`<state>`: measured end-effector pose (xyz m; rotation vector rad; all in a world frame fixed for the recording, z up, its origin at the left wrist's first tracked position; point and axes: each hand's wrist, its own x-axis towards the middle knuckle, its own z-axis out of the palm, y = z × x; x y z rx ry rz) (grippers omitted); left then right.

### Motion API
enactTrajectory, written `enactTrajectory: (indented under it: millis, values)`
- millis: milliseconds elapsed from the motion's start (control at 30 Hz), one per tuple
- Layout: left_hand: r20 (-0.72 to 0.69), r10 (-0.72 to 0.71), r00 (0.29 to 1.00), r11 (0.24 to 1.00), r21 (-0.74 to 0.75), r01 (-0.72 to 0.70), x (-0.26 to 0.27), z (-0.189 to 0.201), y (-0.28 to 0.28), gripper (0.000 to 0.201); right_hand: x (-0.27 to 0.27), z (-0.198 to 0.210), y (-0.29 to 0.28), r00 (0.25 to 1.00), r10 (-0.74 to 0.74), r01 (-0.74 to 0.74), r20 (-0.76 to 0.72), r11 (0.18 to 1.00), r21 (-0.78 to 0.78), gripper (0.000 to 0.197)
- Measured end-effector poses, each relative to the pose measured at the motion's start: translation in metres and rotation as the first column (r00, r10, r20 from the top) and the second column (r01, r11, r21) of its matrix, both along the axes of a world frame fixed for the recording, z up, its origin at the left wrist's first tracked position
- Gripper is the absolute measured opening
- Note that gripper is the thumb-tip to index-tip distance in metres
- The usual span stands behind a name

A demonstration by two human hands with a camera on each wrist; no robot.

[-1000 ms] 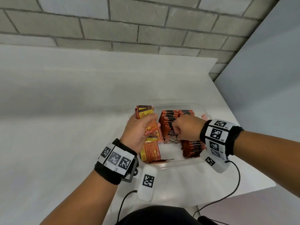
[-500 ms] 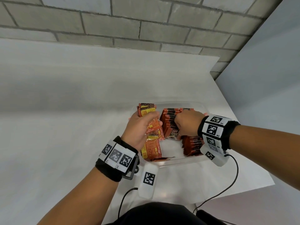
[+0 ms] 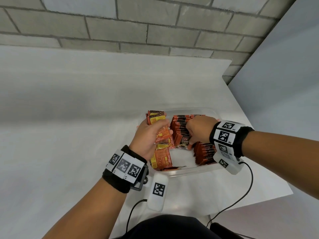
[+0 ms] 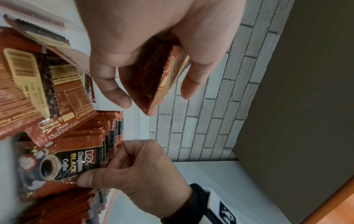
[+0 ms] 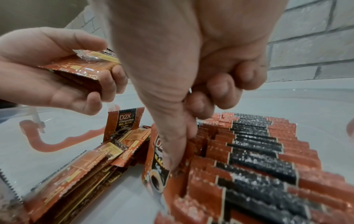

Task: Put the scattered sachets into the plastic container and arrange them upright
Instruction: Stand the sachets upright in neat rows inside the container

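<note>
A clear plastic container (image 3: 190,171) stands on the white table. Rows of red-and-black sachets (image 3: 179,124) stand upright inside it. At the near end of the left row, my right hand (image 3: 191,135) pinches the front sachet (image 3: 183,143). My thumb lies on its printed face (image 5: 155,178) and my fingers curl behind it (image 4: 118,160). My left hand (image 3: 160,130) hovers over the container's left side and grips a small stack of sachets (image 3: 155,118), seen edge-on in the left wrist view (image 4: 164,72). Several loose sachets (image 3: 161,159) lie flat in the left part.
A brick wall (image 3: 155,31) backs the table, and a grey panel (image 3: 284,83) stands close on the right. The table's right edge (image 3: 269,152) runs just past the container. Cables (image 3: 241,195) hang from my wrist bands over the front edge.
My right hand has shifted slightly farther along the row, and the front sachet's printed face now shows below it. My left hand still holds its stack in much the same place.
</note>
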<state>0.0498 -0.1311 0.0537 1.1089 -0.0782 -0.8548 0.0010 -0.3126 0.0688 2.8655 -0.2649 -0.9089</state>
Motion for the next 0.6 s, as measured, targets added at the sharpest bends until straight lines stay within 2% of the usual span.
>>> enactTrajectory:
  millis: [433,500,600]
  values:
    - [-0.069,0.001,0.998,0.999,-0.039,-0.004,0.000,0.000,0.000,0.018,-0.005,0.012,0.004,0.998,-0.027,0.026,0.052,0.999,0.031,0.035]
    - [-0.108,0.004,0.994,0.999,-0.042,-0.009,0.001,0.000,0.001,0.021,-0.008,0.018,0.004,0.994,-0.074,0.067,0.078,0.994,0.088,0.028]
    - [-0.157,-0.023,0.987,0.999,-0.050,0.015,0.002,0.000,0.003,0.012,-0.013,0.030,0.003,0.955,-0.194,0.128,0.224,0.952,0.276,0.021]
